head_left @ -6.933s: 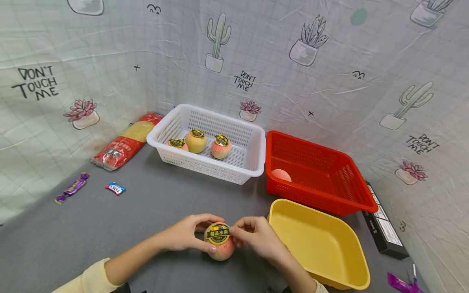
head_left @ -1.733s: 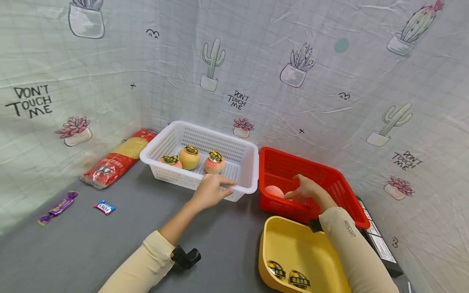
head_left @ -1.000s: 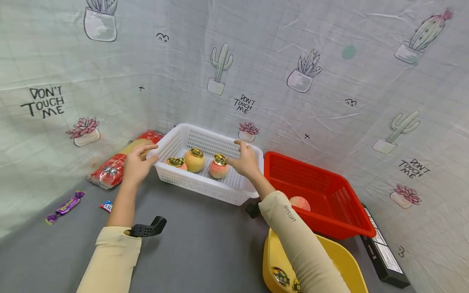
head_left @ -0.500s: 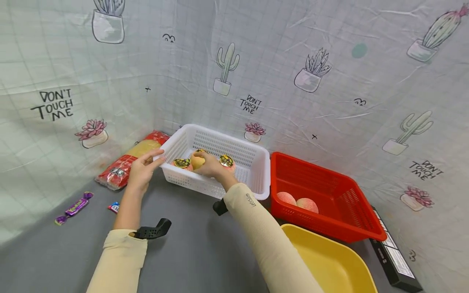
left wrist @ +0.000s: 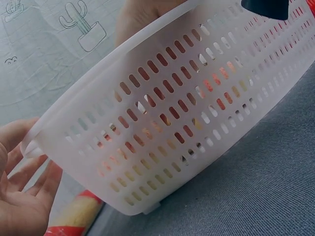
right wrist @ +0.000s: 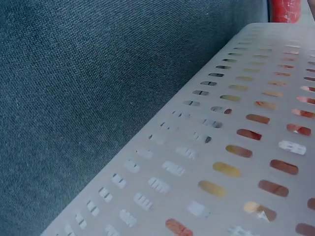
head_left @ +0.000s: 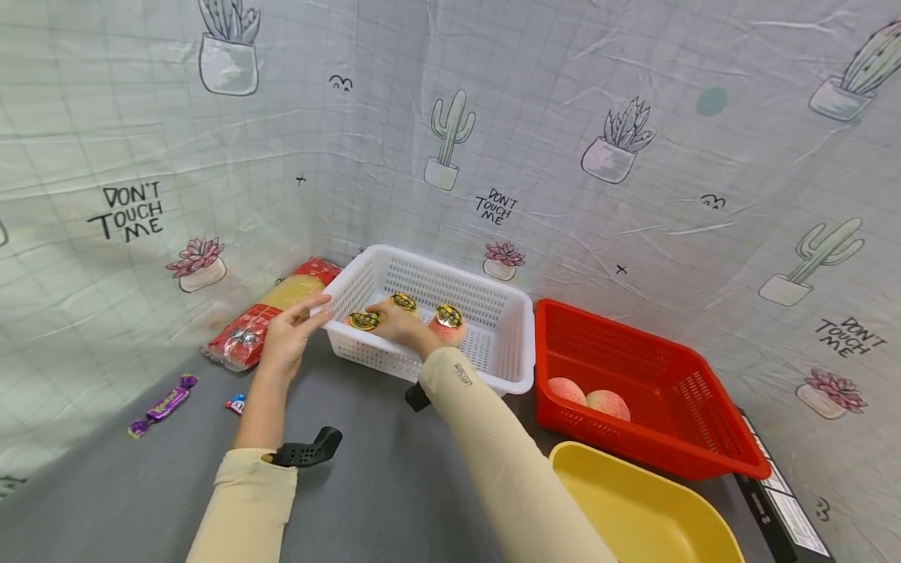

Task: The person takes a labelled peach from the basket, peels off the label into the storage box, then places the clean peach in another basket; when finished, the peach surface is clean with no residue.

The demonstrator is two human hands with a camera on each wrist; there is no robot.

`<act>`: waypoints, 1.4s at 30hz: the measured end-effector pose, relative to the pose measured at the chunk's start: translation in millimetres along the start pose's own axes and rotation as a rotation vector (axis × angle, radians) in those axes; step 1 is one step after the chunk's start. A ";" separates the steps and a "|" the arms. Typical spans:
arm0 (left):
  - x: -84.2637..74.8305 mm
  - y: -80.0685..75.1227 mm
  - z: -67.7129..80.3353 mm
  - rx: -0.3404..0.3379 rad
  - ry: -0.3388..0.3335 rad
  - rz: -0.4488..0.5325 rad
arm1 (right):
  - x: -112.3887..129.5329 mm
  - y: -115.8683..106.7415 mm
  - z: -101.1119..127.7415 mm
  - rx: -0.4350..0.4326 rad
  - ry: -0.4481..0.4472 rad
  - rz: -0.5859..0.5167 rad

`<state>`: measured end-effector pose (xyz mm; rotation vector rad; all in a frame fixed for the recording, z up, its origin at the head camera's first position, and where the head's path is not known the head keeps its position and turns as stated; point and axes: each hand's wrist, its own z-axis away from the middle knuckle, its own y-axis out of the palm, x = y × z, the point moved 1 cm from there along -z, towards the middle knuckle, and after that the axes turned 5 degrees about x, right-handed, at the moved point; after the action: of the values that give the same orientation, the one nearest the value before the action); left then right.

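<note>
A white slotted basket (head_left: pixel 510 344) stands at the back of the grey table with three sticker-topped peaches in it. My right hand (head_left: pixel 396 323) reaches over its front wall and curls around the middle peach (head_left: pixel 404 303). Another peach (head_left: pixel 364 320) lies to its left and a third (head_left: pixel 448 322) to its right. My left hand (head_left: pixel 292 340) touches the basket's front left corner with straight fingers; in the left wrist view, the left hand (left wrist: pixel 19 189) lies open beside the basket (left wrist: pixel 172 113). The right wrist view shows only the basket wall (right wrist: pixel 236 147).
A red basket (head_left: pixel 676 438) to the right holds two bare peaches (head_left: pixel 566 389) (head_left: pixel 608 403). A yellow tub (head_left: pixel 633 508) sits in front of it and a black box (head_left: pixel 781 500) at far right. A red and yellow packet (head_left: pixel 271 313) and two candies (head_left: pixel 162 403) (head_left: pixel 235 404) lie left.
My right hand left the red basket, where a second peach now lies, and came into the white basket onto the middle peach. My left hand moved to the basket's left corner.
</note>
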<state>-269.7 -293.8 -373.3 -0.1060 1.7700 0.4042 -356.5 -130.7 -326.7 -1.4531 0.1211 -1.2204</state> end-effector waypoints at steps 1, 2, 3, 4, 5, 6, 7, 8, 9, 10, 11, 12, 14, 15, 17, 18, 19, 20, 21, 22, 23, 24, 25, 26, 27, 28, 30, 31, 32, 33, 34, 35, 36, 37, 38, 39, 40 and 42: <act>0.7 1.4 -0.1 0.001 0.000 0.005 | -1.8 -0.1 0.0 -0.008 0.006 0.022; 1.1 3.0 0.0 0.005 0.000 0.009 | -3.5 -0.2 0.5 -0.016 0.011 0.033; 1.5 4.6 -0.1 0.009 0.001 0.012 | -5.2 -0.5 1.1 -0.023 0.014 0.043; 2.0 6.3 -0.1 0.011 -0.001 0.017 | -7.1 -0.8 1.7 -0.031 0.016 0.049; 2.5 8.0 -0.3 0.014 -0.002 0.017 | -8.8 -1.2 2.6 -0.039 0.017 0.058; 2.9 9.4 -0.2 0.018 -0.005 0.018 | -10.2 -1.5 3.8 -0.047 0.020 0.070; 3.1 10.8 0.0 0.018 -0.007 0.021 | -11.4 -1.8 5.3 -0.058 0.018 0.078; 3.4 12.0 0.4 0.017 -0.008 0.025 | -12.3 -2.2 7.1 -0.068 0.015 0.082; 3.7 12.6 0.6 0.014 -0.009 0.031 | -13.2 -2.7 8.9 -0.081 0.008 0.090; 4.1 13.2 0.9 0.008 -0.010 0.042 | -13.5 -3.4 11.2 -0.094 -0.002 0.092; 4.3 13.4 1.2 0.002 -0.009 0.045 | -13.7 -4.4 13.8 -0.111 -0.017 0.099; 4.7 13.3 1.6 -0.005 -0.011 0.057 | -14.1 -5.7 17.0 -0.128 -0.028 0.095; 5.1 12.7 2.5 -0.018 -0.014 0.079 | -15.0 -9.4 24.7 -0.161 -0.056 0.070; 5.2 12.2 2.9 -0.022 -0.015 0.088 | -15.3 -12.3 29.4 -0.175 -0.070 0.065; 4.9 10.7 3.8 -0.030 -0.016 0.104 | -15.0 -19.3 40.1 -0.212 -0.097 0.041; 4.5 9.9 4.0 -0.033 -0.016 0.115 | -14.5 -23.4 46.3 -0.227 -0.103 0.014; 3.8 9.1 4.2 -0.035 -0.013 0.126 | -13.6 -28.0 52.5 -0.246 -0.118 -0.003; 3.1 8.1 4.4 -0.037 -0.009 0.133 | -12.0 -32.7 59.9 -0.263 -0.129 -0.018; 2.3 7.2 4.5 -0.038 -0.008 0.142 | -10.3 -37.3 67.7 -0.275 -0.133 -0.027; 1.6 6.3 4.5 -0.040 -0.006 0.148 | -8.5 -41.2 76.2 -0.287 -0.141 -0.038; 0.8 5.6 4.5 -0.041 -0.004 0.155 | -6.6 -44.9 85.9 -0.291 -0.146 -0.045; 0.1 4.9 4.5 -0.042 -0.005 0.161 | -5.3 -47.9 96.1 -0.292 -0.164 -0.047; -0.6 4.3 4.7 -0.045 -0.005 0.168 | -4.0 -50.1 107.4 -0.291 -0.181 -0.037; -0.9 3.6 4.8 -0.047 -0.007 0.173 | -2.9 -51.4 119.6 -0.285 -0.202 -0.024; -1.3 3.2 4.8 -0.049 -0.008 0.179 | -2.7 -51.7 131.6 -0.277 -0.233 -0.009; -1.7 2.8 5.0 -0.051 -0.008 0.182 | -2.5 -51.1 144.5 -0.266 -0.272 0.005; -2.8 2.5 5.5 -0.052 -0.011 0.189 | -4.2 -46.8 170.2 -0.238 -0.353 0.021; -3.6 2.5 6.1 -0.047 -0.017 0.193 | -5.6 -42.6 182.8 -0.219 -0.385 0.021; -4.3 2.4 6.7 -0.042 -0.025 0.194 | -7.5 -37.4 194.8 -0.192 -0.405 0.009; -5.5 2.6 7.7 -0.040 -0.035 0.192 | -9.9 -31.1 206.3 -0.161 -0.415 -0.003; -7.0 2.9 8.7 -0.043 -0.047 0.179 | -12.6 -23.9 217.1 -0.124 -0.417 -0.022; -8.7 3.5 9.5 -0.052 -0.062 0.162 | -15.9 -15.9 226.8 -0.087 -0.407 -0.042; -10.7 4.4 10.4 -0.064 -0.079 0.123 | -19.3 -7.7 235.8 -0.050 -0.389 -0.060; -12.8 5.6 11.0 -0.081 -0.092 0.062 | -22.8 0.5 243.7 -0.015 -0.360 -0.077; -15.0 7.1 11.2 -0.095 -0.100 0.001 | -26.8 8.0 250.5 0.016 -0.329 -0.087; -17.5 8.9 11.1 -0.109 -0.108 -0.064 | -30.7 14.6 256.2 0.038 -0.304 -0.088; -20.0 10.6 10.8 -0.118 -0.114 -0.123 | -34.9 20.5 261.1 0.056 -0.278 -0.093; -24.9 13.1 10.2 -0.123 -0.118 -0.210 | -42.8 29.4 268.9 0.081 -0.225 -0.089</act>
<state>-258.0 -281.8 -348.5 -0.3456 1.5994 0.3591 -168.9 68.5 -315.4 -1.5265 -0.1455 -1.1112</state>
